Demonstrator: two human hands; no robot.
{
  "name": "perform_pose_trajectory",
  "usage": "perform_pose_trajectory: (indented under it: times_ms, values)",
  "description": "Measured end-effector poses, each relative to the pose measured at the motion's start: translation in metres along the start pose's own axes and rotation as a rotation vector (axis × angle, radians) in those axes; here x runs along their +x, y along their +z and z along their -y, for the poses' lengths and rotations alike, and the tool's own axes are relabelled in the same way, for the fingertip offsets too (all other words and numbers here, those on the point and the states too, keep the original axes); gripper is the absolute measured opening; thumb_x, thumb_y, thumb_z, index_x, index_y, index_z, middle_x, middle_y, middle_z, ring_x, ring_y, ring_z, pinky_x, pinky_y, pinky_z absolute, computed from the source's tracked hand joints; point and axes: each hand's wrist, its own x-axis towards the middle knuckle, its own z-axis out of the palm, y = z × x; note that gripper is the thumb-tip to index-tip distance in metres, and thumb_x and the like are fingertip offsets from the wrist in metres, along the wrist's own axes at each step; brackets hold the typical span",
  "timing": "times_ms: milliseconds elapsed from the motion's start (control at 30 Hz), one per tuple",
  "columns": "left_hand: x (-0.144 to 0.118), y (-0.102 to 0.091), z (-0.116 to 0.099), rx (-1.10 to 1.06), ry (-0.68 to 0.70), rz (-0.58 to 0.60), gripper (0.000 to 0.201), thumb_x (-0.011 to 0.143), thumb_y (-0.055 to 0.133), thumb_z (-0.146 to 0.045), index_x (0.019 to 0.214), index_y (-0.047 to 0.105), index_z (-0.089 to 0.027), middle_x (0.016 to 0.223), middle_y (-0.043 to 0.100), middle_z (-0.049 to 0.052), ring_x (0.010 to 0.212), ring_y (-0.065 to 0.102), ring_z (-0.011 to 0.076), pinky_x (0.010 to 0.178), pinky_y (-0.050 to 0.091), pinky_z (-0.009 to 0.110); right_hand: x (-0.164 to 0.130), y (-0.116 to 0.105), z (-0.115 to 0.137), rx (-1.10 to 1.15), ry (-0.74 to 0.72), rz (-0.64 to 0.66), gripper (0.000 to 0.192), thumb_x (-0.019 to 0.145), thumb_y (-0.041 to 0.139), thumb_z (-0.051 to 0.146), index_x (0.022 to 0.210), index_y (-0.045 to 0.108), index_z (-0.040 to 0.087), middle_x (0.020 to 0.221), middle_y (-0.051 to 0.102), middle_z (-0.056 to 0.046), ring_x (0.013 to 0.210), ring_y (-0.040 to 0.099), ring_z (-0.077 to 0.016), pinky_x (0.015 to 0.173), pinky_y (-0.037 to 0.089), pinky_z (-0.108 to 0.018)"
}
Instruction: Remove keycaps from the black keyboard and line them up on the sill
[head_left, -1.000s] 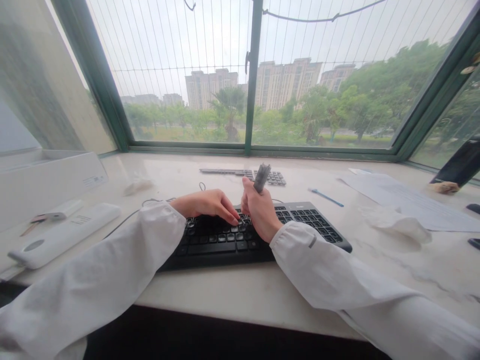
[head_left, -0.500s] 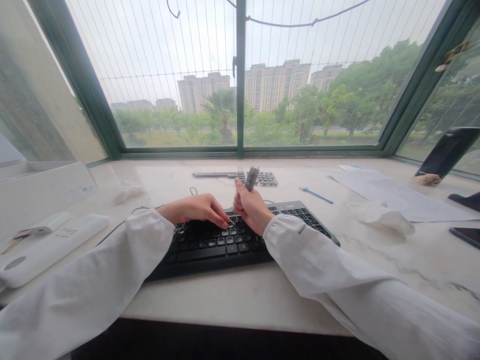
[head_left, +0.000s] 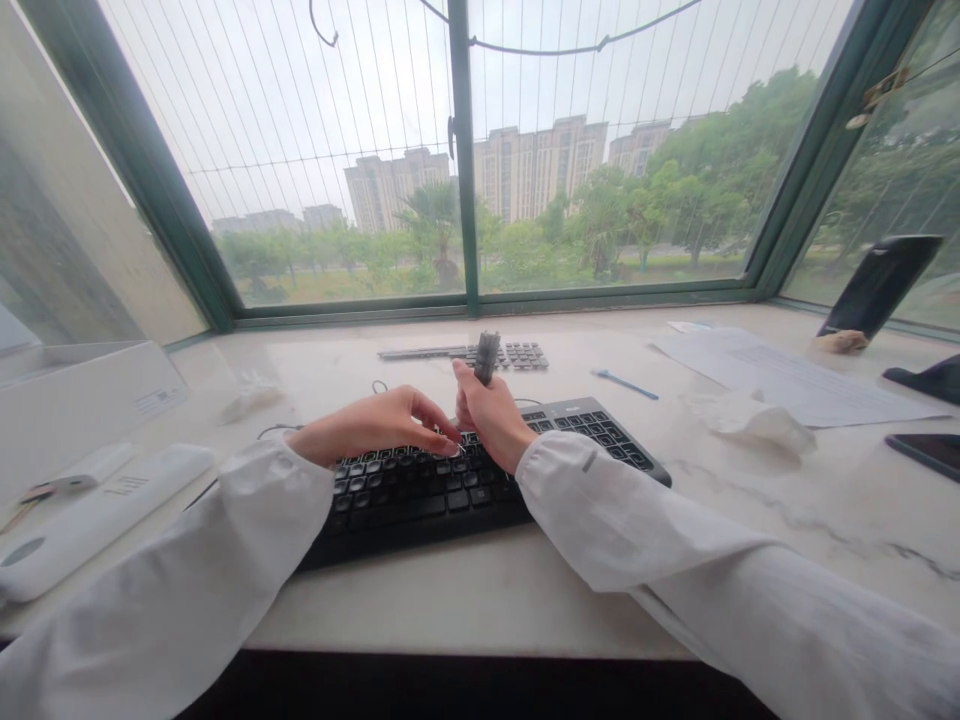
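A black keyboard (head_left: 405, 508) lies at the desk's front; its lower rows have keycaps, while upper rows and the number pad show bare key frames. Over its middle, my left hand (head_left: 375, 422) has thumb and forefinger slightly apart, their tips close to the keys and a thin wire end. My right hand (head_left: 491, 415) is wrapped around a dark grey keycap puller (head_left: 487, 356). The puller's handle sticks up above the fist, and its lower end is mostly hidden. Behind the hands, loose grey keycaps (head_left: 527, 355) are laid out in rows.
To the right lie a blue stick-like tool (head_left: 626, 384), printed paper (head_left: 757, 370), crumpled tissue (head_left: 757, 422) and a phone (head_left: 930, 455). A white box (head_left: 97, 390) and a long white device (head_left: 112, 515) stand left. The window (head_left: 461, 170) closes off the back.
My left thumb and forefinger have parted a little from the key they were touching. My right hand still holds the puller. The whole view has shifted slightly.
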Motion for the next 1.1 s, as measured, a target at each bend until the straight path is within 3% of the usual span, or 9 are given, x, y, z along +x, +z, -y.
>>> perform_pose_trajectory:
  times_ms: [233,467,667,1100]
  values:
    - [-0.008,0.008,-0.001,0.264,0.032,-0.091,0.042,0.066,0.071,-0.057,0.091,0.079,-0.024,0.072,0.072,-0.001,0.069,0.061,0.0162,0.060,0.040,0.022,-0.004,0.001,-0.001,-0.007,-0.018,0.035,0.046,0.079,0.063,0.050,0.054,0.035,0.022,0.041,0.031,0.009,0.035,0.027,-0.0059,0.034,0.024,-0.021]
    - [-0.014,0.023,0.000,0.377,0.064,-0.200,0.034,0.073,0.067,-0.051,0.093,0.078,-0.026,0.088,0.075,0.003,0.078,0.064,0.0201,0.069,0.043,0.024,-0.005,0.002,-0.001,0.056,-0.004,0.026,0.046,0.082,0.061,0.045,0.053,0.033,0.022,0.040,0.027,0.010,0.035,0.022,-0.0049,0.034,0.021,-0.021]
    - [-0.020,0.032,-0.007,0.537,0.059,-0.266,0.027,0.078,0.063,-0.046,0.092,0.078,-0.029,0.089,0.074,0.004,0.084,0.065,0.0224,0.072,0.043,0.027,-0.005,0.002,-0.002,0.021,-0.034,0.022,0.046,0.081,0.061,0.046,0.053,0.034,0.022,0.041,0.030,0.009,0.035,0.024,-0.0049,0.034,0.022,-0.021]
    - [-0.014,0.025,-0.002,0.321,0.036,-0.294,0.037,0.062,0.075,-0.053,0.085,0.080,-0.024,0.076,0.073,0.002,0.072,0.063,0.0191,0.070,0.045,0.026,-0.009,0.003,0.000,-0.018,-0.059,-0.004,0.044,0.082,0.061,0.042,0.054,0.035,0.021,0.042,0.029,0.009,0.036,0.024,-0.0046,0.035,0.022,-0.020]
